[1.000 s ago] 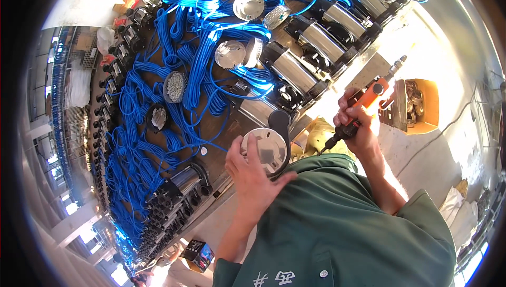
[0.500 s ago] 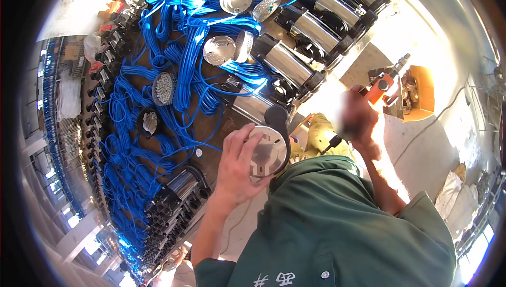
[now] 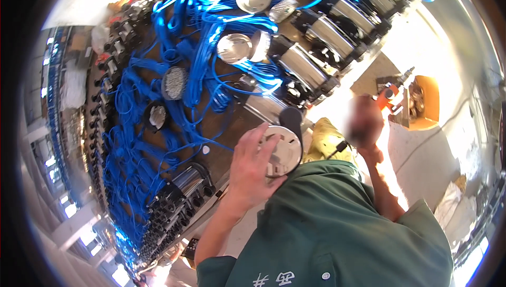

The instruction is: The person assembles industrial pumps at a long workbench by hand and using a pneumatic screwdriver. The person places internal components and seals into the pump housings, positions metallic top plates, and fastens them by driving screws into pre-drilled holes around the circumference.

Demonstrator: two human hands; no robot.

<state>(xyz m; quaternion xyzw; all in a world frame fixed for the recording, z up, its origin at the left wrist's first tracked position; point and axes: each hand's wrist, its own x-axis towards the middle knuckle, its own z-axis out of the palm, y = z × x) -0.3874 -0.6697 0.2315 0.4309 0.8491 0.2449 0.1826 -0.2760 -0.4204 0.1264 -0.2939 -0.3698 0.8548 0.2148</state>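
Observation:
My left hand is closed round the edge of a pump, whose round silvery end face with slots is turned up at me. A black elbow-shaped outlet juts from its far side. On the right, my right hand grips an orange power screwdriver; the fingers are partly blurred. The tool's dark bit points down and left, apart from the pump's face.
Coiled blue cables cover the bench, with perforated metal strainers and round metal covers among them. Several silvery pumps lie along the bench's right edge. A cardboard box of parts stands on the floor at right.
The bench and its contents have shifted right and slightly down in view. My left hand and the pump sit farther right. The screwdriver is a little lower, still in my right hand.

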